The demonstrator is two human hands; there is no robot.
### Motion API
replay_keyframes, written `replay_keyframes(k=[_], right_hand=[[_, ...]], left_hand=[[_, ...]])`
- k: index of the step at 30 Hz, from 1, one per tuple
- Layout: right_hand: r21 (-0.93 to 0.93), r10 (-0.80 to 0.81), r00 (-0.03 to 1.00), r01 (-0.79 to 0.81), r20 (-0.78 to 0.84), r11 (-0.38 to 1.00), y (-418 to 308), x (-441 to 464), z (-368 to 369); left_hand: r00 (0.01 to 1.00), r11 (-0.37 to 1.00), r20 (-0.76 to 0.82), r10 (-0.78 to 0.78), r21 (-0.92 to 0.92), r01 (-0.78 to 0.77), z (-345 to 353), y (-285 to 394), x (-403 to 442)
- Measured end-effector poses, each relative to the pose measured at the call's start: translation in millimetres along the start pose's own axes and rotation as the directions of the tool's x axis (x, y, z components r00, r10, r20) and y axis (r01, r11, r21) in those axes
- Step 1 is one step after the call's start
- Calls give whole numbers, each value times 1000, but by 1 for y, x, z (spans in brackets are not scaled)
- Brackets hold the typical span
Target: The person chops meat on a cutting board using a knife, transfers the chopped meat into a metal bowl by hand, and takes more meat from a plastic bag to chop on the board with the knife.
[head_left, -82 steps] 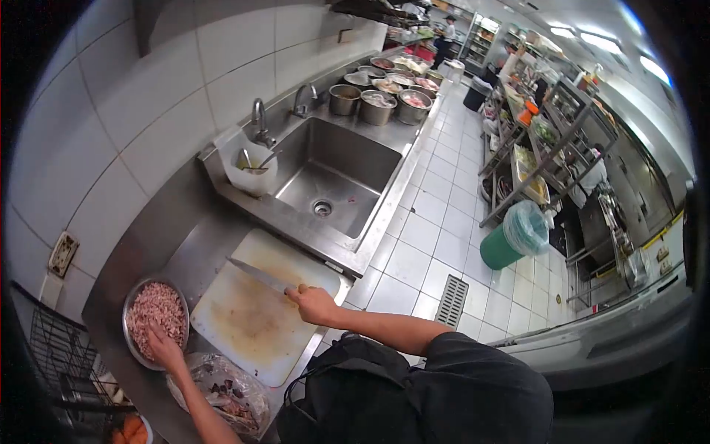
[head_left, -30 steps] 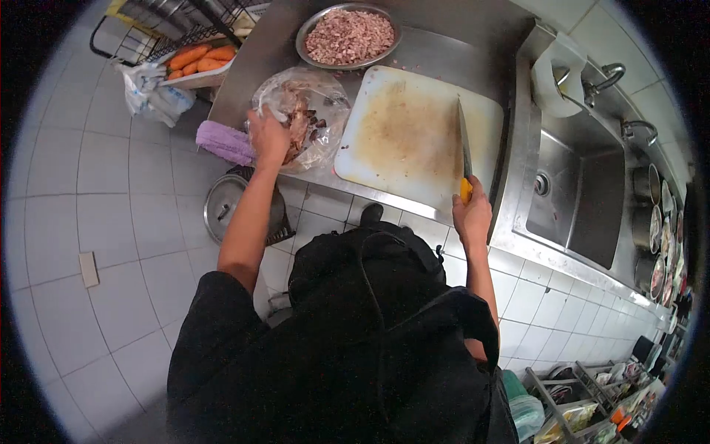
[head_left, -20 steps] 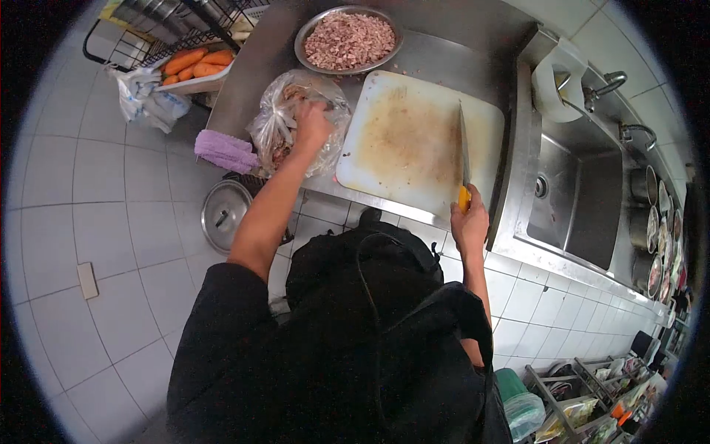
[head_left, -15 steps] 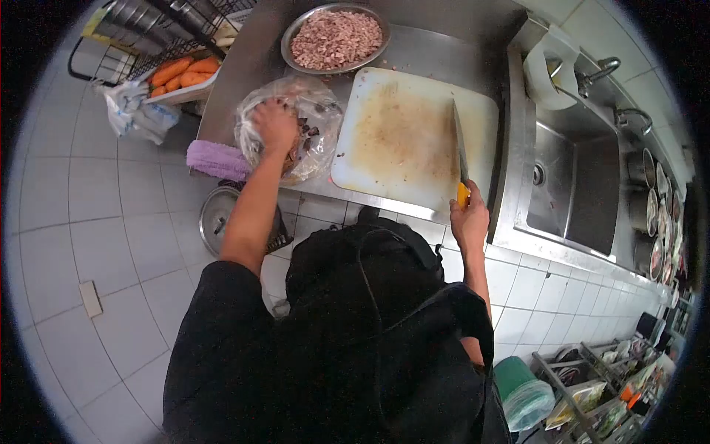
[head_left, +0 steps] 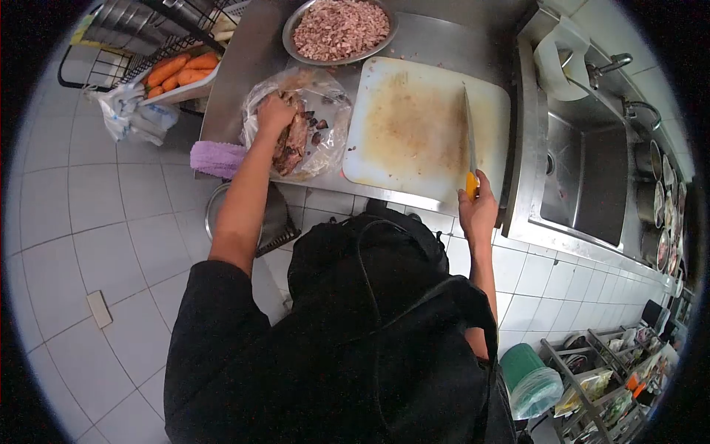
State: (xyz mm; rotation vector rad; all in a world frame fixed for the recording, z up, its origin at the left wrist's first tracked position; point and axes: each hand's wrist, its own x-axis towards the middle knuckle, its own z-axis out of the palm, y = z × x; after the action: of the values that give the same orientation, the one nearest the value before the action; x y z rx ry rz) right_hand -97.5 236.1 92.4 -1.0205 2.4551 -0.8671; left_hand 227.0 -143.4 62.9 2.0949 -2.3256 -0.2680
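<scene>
A left hand (head_left: 275,115) that was in the metal bowl (head_left: 393,31) of chopped pink food 2.7 seconds earlier is now reaching into a clear plastic bag (head_left: 334,111), touching brown meat (head_left: 297,140); its fingers are curling down, their grip impossible to tell. The right hand (head_left: 479,206) is still gripping the yellow handle of a knife (head_left: 471,140), its fingers wrapping around it, the blade extending over a stained cutting board (head_left: 407,122). Bag, bowl and board are sharing a steel counter (head_left: 451,43) beside a sink (head_left: 595,189). Carrots (head_left: 174,72) are sitting left, above a tiled floor (head_left: 96,192).
</scene>
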Motion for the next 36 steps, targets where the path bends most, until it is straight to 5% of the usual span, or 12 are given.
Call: replay_keyframes(k=[4, 8, 16, 20, 24, 27, 30, 34, 36], right_hand=[[-20, -14, 1000, 14, -6, 1000, 2, -4, -3], [-23, 1, 1000, -2, -21, 1000, 5, -6, -3], [-5, -16, 999, 15, -47, 1000, 5, -11, -8], [-18, -16, 999, 16, -44, 1000, 7, -9, -6], [12, 13, 1000, -13, 15, 1000, -6, -6, -11], [1, 1, 1000, -1, 5, 1000, -4, -6, -8], [-3, -10, 1000, 10, -7, 1000, 3, -6, -4], [10, 1, 1000, -1, 8, 1000, 5, -6, -7], [23, 21, 1000, -22, 18, 1000, 2, -7, -10]], left_hand=[[998, 997, -5, 55, 50, -55, -3, 6, 18], [985, 999, 173, 18, 38, -25, -27, 17, 20], [978, 970, -11, 208, -128, -207, -41, 0, -5], [965, 963, -41, 258, -65, -260, -61, -8, -49], [922, 901, -27, 385, -204, -382, -42, -51, -35], [920, 873, 157, 359, -404, -271, -88, -24, -56], [861, 630, 206, 465, -760, -158, -95, -35, -44], [884, 568, 165, 437, -813, -129, -124, -34, -40], [902, 346, 18, 431, -927, -147, -121, -45, -29]])
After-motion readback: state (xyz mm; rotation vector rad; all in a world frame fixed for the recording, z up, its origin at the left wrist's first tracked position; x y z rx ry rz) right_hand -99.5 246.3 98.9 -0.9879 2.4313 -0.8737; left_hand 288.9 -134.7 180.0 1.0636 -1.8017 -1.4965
